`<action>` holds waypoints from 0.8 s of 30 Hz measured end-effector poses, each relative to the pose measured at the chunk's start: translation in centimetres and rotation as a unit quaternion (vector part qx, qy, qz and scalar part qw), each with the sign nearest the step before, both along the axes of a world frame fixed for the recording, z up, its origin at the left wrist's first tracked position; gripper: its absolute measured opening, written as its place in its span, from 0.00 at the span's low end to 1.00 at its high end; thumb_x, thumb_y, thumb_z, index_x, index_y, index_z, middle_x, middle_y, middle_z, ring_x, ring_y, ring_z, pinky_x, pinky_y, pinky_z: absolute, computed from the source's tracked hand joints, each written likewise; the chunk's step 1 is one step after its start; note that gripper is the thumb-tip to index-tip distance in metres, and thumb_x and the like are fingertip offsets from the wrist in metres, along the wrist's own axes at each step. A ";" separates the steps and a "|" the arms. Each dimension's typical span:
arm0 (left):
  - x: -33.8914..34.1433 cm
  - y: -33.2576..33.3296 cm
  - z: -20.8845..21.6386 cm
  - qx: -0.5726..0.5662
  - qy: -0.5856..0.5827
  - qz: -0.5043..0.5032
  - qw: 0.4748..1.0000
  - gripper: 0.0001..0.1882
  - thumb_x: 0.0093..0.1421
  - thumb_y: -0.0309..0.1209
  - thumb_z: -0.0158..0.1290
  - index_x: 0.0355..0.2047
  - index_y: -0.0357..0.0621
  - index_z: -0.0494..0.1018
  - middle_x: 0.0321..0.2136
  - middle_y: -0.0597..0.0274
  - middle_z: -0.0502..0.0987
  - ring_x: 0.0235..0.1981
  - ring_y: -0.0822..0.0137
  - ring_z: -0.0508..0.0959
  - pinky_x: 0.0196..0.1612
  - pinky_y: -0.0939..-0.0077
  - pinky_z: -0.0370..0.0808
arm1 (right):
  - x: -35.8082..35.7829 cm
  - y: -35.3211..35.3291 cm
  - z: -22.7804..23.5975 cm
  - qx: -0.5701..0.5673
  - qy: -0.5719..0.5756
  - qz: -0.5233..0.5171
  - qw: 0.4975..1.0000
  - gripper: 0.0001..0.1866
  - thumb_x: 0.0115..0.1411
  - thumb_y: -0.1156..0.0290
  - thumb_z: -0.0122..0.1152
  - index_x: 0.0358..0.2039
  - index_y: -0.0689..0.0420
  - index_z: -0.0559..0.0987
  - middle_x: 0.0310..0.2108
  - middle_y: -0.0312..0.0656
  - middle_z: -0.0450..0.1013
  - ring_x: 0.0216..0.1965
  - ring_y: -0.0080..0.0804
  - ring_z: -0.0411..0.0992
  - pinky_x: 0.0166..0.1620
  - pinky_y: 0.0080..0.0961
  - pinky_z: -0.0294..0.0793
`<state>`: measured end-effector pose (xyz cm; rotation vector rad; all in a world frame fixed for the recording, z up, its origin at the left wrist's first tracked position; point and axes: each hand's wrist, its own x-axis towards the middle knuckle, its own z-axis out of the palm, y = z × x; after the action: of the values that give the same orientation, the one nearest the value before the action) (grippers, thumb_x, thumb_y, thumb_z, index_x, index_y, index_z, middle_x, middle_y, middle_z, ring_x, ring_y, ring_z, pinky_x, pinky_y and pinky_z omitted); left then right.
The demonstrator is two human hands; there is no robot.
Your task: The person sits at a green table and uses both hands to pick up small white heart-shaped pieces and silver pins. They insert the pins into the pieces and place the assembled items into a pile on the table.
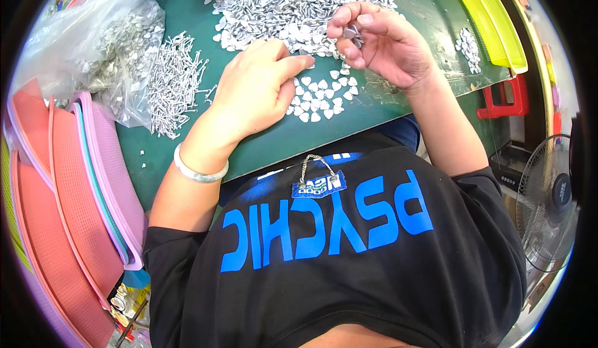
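Note:
My right hand (386, 43) is raised above the green table (187, 18), its fingertips pinched on a small stack of silver heart-shaped pieces (353, 33). My left hand (255, 89) lies palm down on the table, its forefinger stretched toward a small group of silver hearts (321, 96) laid out flat near the table's front edge. A large heap of the same silver hearts (293, 5) spreads across the table behind both hands. A silver bangle (196, 172) circles my left wrist.
A pile of thin silver pins (174, 83) lies left of my left hand, beside a clear plastic bag (99, 49) of metal parts. Pink and salmon mesh trays (68, 192) stack at the left. A yellow-green tray (492, 21), a red stool (507, 96) and a fan (551, 202) are on the right.

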<state>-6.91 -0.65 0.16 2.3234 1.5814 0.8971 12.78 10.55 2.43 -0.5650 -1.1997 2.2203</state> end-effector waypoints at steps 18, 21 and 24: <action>-0.9 1.1 -0.6 -0.015 -0.083 0.059 0.995 0.08 0.47 0.23 0.51 0.28 0.44 0.77 0.24 0.61 0.72 0.31 0.58 0.74 0.34 0.66 0.72 | -2.0 -0.7 -1.6 0.492 -0.311 -0.064 0.811 0.08 0.54 0.68 0.59 0.33 0.56 0.81 0.23 0.41 0.75 0.26 0.34 0.75 0.31 0.33 0.73; -0.4 1.3 -0.4 0.009 -0.054 0.060 0.997 0.05 0.48 0.24 0.54 0.27 0.45 0.77 0.24 0.61 0.72 0.31 0.59 0.74 0.34 0.66 0.72 | -1.1 0.2 0.3 0.205 -0.234 -0.063 0.948 0.04 0.57 0.73 0.59 0.32 0.58 0.78 0.19 0.28 0.68 0.20 0.19 0.64 0.25 0.18 0.66; 0.1 1.9 -0.4 0.036 -0.016 0.052 0.998 0.04 0.48 0.27 0.57 0.27 0.46 0.77 0.24 0.62 0.71 0.31 0.59 0.74 0.35 0.66 0.72 | -0.2 1.2 0.0 0.036 -0.051 -0.035 0.997 0.05 0.58 0.71 0.56 0.34 0.58 0.75 0.25 0.33 0.69 0.21 0.20 0.63 0.23 0.15 0.64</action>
<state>-6.85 1.22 -0.21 2.2784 1.6978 1.0258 12.55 11.72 2.44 -0.6872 -1.2852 2.1043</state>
